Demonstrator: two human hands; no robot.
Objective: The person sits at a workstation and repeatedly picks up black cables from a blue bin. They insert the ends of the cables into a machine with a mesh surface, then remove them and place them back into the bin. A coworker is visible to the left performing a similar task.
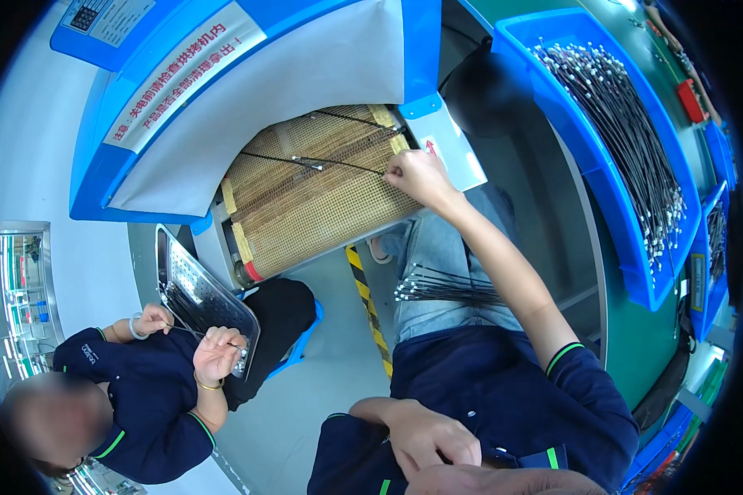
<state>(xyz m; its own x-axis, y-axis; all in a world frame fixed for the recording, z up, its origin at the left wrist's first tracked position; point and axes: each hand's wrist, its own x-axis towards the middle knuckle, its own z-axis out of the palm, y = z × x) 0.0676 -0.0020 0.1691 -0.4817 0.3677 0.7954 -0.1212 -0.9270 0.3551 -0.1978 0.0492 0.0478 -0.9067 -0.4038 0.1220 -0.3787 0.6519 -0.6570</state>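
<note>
My right hand (418, 176) reaches over the near right edge of a brown mesh conveyor belt (322, 206). Its fingers pinch one end of a thin black cable (338, 163), which stretches leftward across the mesh. Another dark cable (264, 155) lies to its left with light tips, and a further black cable (351, 118) rests farther back on the belt. Bent in close to my body, my left hand (435, 437) has curled fingers; their inner side is hidden. A bundle of black cables with white ends (446, 287) lies across my lap.
A blue machine hood with a pale curtain (305, 70) arches over the belt. On the right, a blue bin (582, 161) holds many cables on a green table (615, 330). To the left a seated co-worker (149, 396) handles a cable above a metal tray (215, 285).
</note>
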